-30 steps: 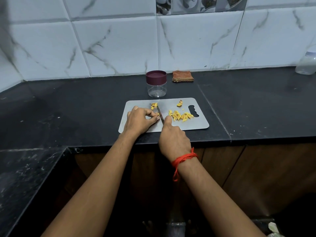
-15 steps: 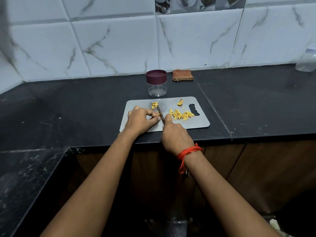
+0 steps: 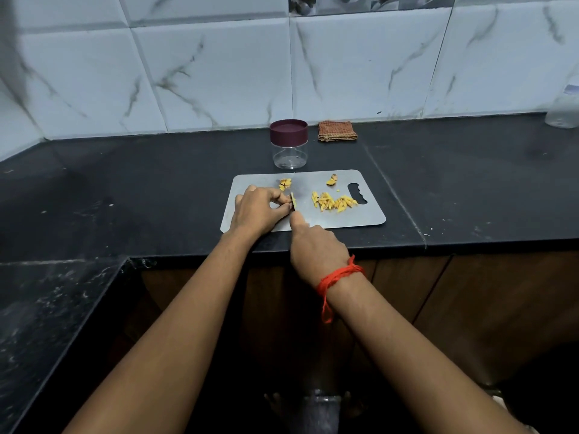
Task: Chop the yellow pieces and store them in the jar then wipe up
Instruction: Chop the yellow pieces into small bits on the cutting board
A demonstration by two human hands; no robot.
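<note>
Head view: knife (image 3: 294, 203) handle buried in right hand (image 3: 316, 249); blade faint.

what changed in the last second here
The right hand has nudged the knife slightly left, so the blade now sits against the yellow piece pinched by the left hand. Neither hand let go. The chopped pile, board, jar and cloth stayed put.
</note>
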